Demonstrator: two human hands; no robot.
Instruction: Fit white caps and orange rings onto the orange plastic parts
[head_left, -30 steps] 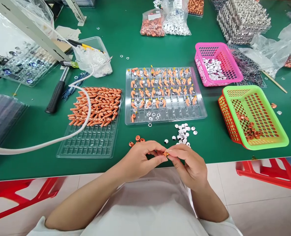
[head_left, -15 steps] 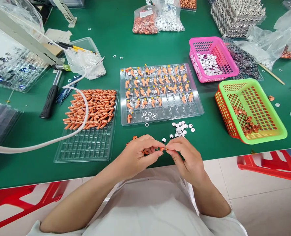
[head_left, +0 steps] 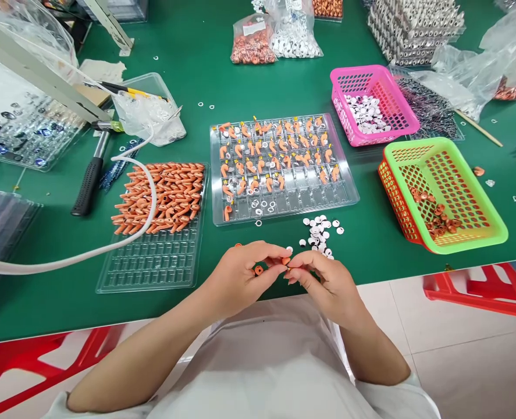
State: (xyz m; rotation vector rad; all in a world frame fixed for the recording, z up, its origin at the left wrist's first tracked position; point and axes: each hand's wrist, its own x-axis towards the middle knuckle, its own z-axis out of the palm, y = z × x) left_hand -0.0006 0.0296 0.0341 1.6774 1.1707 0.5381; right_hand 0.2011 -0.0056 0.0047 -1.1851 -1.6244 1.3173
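My left hand point(head_left: 240, 276) pinches a small orange part point(head_left: 286, 261) between thumb and forefinger, just over the table's front edge. From the other side my right hand point(head_left: 334, 285) closes its fingertips on the lower end of that part, where a tiny yellowish bit shows; the fingers hide most of it. Under my left fingers lies an orange ring-like piece point(head_left: 258, 270). White discs with black spots point(head_left: 321, 230) are scattered just beyond my hands. Behind them is a clear compartment tray point(head_left: 301, 203) with rows of curved orange parts, many yellow-tipped, and several loose white rings.
On the left, orange tubes point(head_left: 162, 198) are heaped on another clear tray point(head_left: 148, 279), crossed by a white hose point(head_left: 87, 254). A hammer point(head_left: 89, 180) lies beside it. On the right stand a pink basket point(head_left: 410, 125) of white discs and a green basket point(head_left: 497, 230) with copper-coloured pieces.
The orange part has turned between my fingers and shows more of its body. My right fingertips have shifted slightly left and lower. The view has moved a little.
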